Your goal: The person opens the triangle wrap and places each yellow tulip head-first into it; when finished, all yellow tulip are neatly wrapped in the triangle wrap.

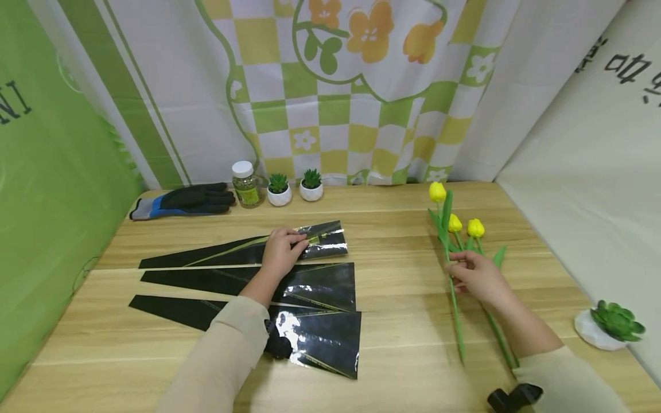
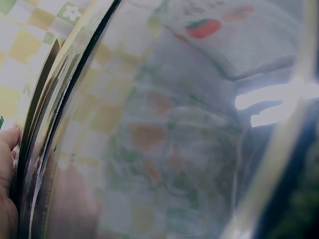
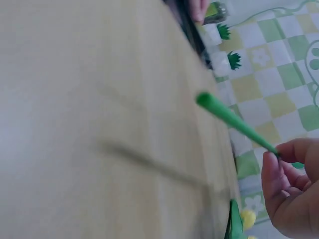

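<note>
Nearer me than the jar [image 1: 248, 192], my left hand [image 1: 281, 252] touches the black sleeve [image 1: 240, 252] closest to that jar; whether I'm pinching it, I cannot tell. Well right of the jar, my right hand [image 1: 477, 278] pinches a yellow tulip [image 1: 445, 226] by its stem [image 1: 457, 318].

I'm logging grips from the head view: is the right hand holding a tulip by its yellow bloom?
No, the right hand pinches a green stem, below its yellow bloom.
</note>
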A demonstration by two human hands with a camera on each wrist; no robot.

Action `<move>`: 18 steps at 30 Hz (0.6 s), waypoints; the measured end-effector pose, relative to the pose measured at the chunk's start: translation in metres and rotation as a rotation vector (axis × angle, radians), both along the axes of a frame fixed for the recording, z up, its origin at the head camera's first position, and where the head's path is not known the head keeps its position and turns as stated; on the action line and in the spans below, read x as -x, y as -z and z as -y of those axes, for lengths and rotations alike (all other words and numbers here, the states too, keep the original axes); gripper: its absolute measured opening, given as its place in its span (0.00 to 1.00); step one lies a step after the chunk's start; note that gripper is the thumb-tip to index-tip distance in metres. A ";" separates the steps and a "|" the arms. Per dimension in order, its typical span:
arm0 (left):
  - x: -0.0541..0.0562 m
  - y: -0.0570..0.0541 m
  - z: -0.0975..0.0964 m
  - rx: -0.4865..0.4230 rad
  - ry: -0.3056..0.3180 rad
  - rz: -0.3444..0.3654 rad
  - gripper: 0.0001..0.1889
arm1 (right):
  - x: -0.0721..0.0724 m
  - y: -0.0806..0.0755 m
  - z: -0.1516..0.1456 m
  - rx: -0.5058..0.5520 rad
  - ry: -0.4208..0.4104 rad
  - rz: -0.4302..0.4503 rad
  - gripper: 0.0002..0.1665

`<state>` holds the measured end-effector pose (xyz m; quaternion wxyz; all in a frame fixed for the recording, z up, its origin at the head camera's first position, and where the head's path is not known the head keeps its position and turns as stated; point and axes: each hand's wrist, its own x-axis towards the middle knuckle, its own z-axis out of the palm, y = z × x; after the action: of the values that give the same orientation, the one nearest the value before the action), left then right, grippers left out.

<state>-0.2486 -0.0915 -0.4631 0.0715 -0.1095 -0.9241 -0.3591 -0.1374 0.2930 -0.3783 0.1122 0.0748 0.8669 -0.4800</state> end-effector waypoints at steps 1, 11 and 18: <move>0.000 0.000 0.000 -0.008 0.001 0.004 0.14 | 0.005 -0.001 0.003 0.044 0.012 -0.002 0.31; -0.002 0.000 0.001 -0.031 0.010 -0.031 0.14 | 0.054 0.002 0.037 0.585 0.218 -0.016 0.12; -0.002 0.000 0.000 -0.028 0.000 -0.016 0.14 | 0.088 0.009 0.066 0.701 0.480 -0.119 0.12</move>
<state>-0.2466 -0.0914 -0.4633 0.0803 -0.1115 -0.9184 -0.3711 -0.2259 0.2272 -0.3873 -0.0344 0.2038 0.6143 -0.7615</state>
